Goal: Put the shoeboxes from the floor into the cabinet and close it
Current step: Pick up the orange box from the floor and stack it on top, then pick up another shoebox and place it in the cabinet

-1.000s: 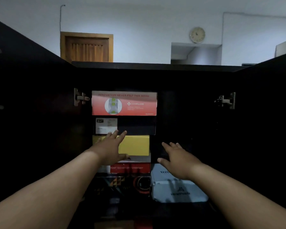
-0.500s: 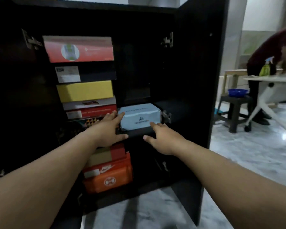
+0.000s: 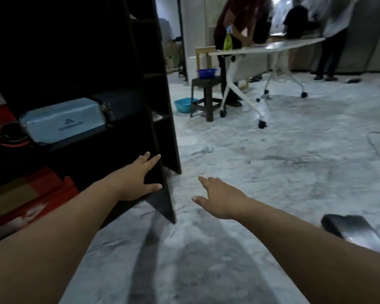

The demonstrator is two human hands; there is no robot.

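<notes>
From the head camera two bare hands were in view; the left hand [image 3: 136, 181] lay with straight, spread fingers against the lower edge of the open cabinet door [image 3: 162, 139], holding nothing; the right hand [image 3: 217, 198] hung over the floor [image 3: 272, 172] with its fingers loose and spread, likewise holding nothing. The dark cabinet [image 3: 64, 51] stood open at the left; one grey shoebox [image 3: 64, 120] sat on its middle shelf, a black box with an orange ring [image 3: 7, 133] lay just beside it to the left, and one red box [image 3: 29, 200] lay on the level below; more boxes ran off the left edge and could not be counted. One dark, blurred thing [image 3: 355, 230] lay on the floor by the right forearm; what it was could not be told. Further off stood one white bench [image 3: 270, 46] on castors with one green spray bottle [image 3: 228, 41] on it, one dark stool [image 3: 206, 95] bearing one blue bowl [image 3: 207, 73], and one teal basin [image 3: 184, 104] on the floor; three people stood about the bench.

Half a second earlier the view had faced the shelves and both hands had been at the grey shoebox; now the view had swung right and down, the left hand had dropped to the door and the right had come away over the floor.
</notes>
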